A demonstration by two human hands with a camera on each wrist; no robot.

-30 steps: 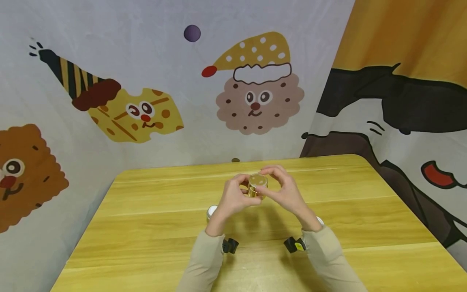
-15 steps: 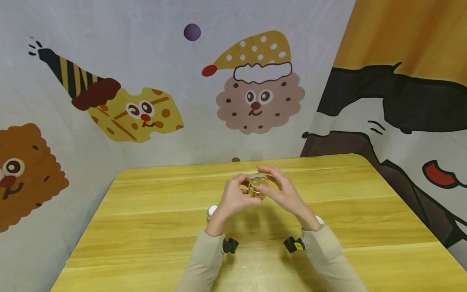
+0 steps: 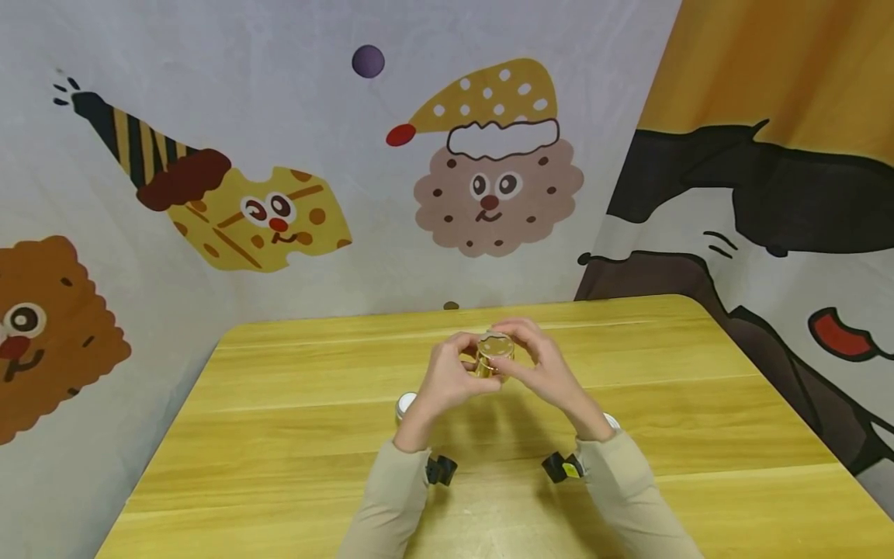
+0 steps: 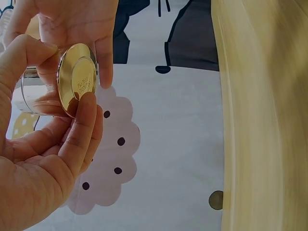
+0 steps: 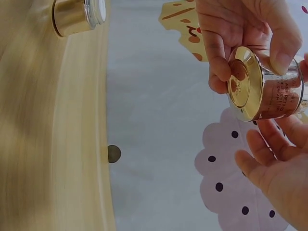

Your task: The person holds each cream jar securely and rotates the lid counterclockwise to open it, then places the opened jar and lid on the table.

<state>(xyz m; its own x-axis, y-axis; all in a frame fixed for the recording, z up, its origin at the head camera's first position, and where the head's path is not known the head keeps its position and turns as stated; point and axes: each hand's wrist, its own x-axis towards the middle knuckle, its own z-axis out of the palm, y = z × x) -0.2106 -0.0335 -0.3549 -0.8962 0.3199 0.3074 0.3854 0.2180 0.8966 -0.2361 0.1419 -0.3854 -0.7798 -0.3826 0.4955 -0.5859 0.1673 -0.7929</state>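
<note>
A gold cream jar (image 3: 494, 346) with a clear, shiny rim is held up over the table between both hands. My left hand (image 3: 447, 375) grips its body, thumb and fingers on opposite sides. The right hand (image 3: 548, 363) curls its thumb and fingers around the upper end. Printed lettering shows on the side of the jar (image 5: 279, 94) in the right wrist view, beside the left thumb. In the left wrist view the round gold base (image 4: 79, 77) with small stamped marks faces me; the left fingers press its edge. Hands hide part of the upper end.
Another gold jar (image 5: 76, 15) with a white top stands on the wooden table (image 3: 279, 435), near the left wrist. A white round thing (image 3: 611, 421) shows partly behind the right wrist. A cartoon-printed cloth (image 3: 384, 233) hangs behind the table.
The right fingers lifted slightly off the jar's upper end half a second ago and now sit around it again. The left hand has stayed in place with the cream jar.
</note>
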